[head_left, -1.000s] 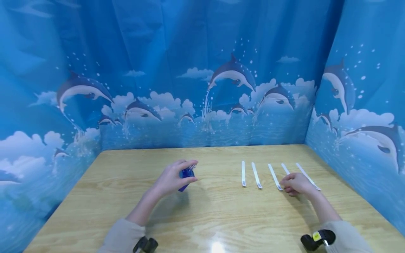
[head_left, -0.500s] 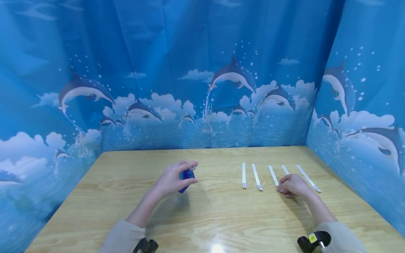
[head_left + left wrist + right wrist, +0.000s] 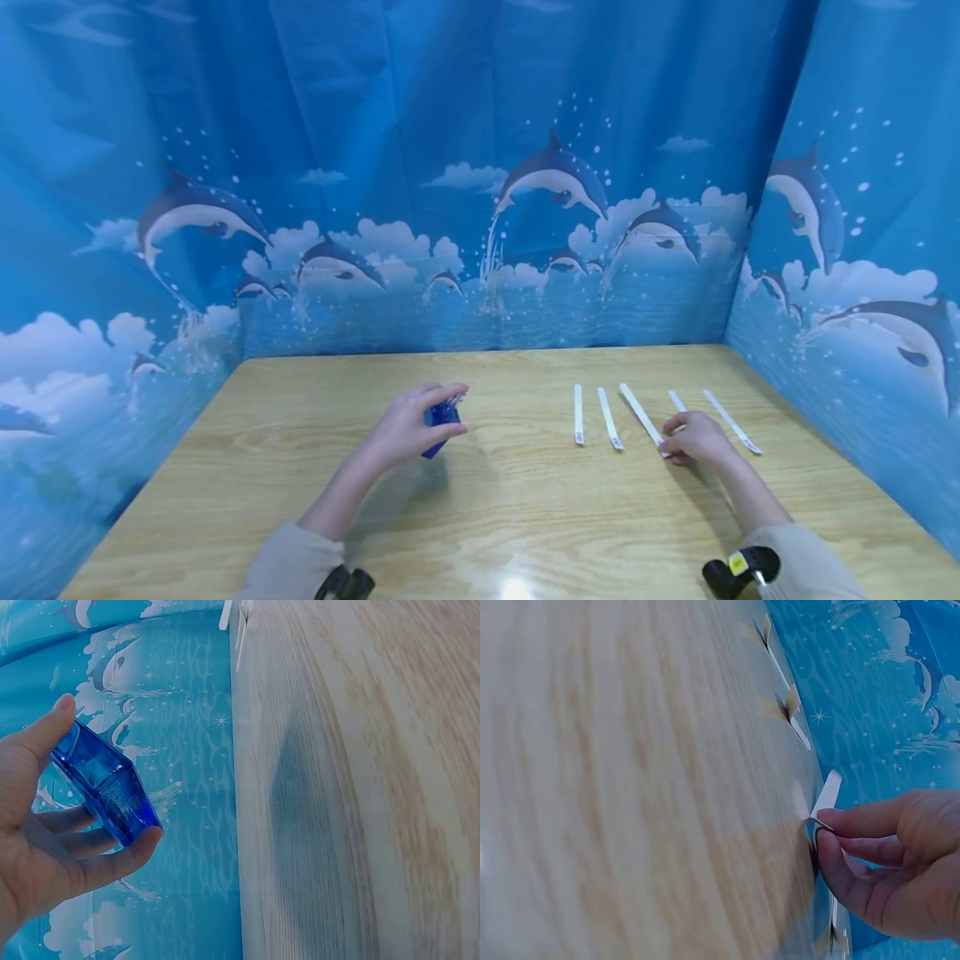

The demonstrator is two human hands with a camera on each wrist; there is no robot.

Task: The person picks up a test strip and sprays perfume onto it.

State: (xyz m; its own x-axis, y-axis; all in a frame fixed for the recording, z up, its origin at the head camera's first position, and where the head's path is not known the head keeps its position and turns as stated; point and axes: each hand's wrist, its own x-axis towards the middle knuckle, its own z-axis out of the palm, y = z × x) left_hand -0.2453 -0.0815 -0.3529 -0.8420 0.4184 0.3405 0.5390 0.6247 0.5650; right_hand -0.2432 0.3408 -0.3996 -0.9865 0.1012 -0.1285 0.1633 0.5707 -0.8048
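Note:
My left hand (image 3: 405, 427) holds a see-through blue, angular container (image 3: 109, 780) above the table, between thumb and fingers. What it contains, if anything, is hard to make out. On the right, my right hand (image 3: 699, 437) pinches the near end of a thin white strip (image 3: 637, 413) between thumb and index finger. In the right wrist view this strip (image 3: 827, 793) slants up from the fingertips. To its left lie two more white strips (image 3: 578, 415), with small printed marks at their near ends. Another strip (image 3: 677, 401) is partly hidden behind the right hand, and a further strip (image 3: 731, 422) lies to its right.
The wooden table (image 3: 495, 500) ends at a blue dolphin-print curtain (image 3: 420, 208) at the back, and the same print hangs on both sides. In the right wrist view, the ends of neighbouring strips (image 3: 799, 733) tilt up off the tabletop.
My right hand has moved slightly left and taken the near end of the third strip. That strip's far end has swung left and looks lifted. The left hand stays put with the blue container.

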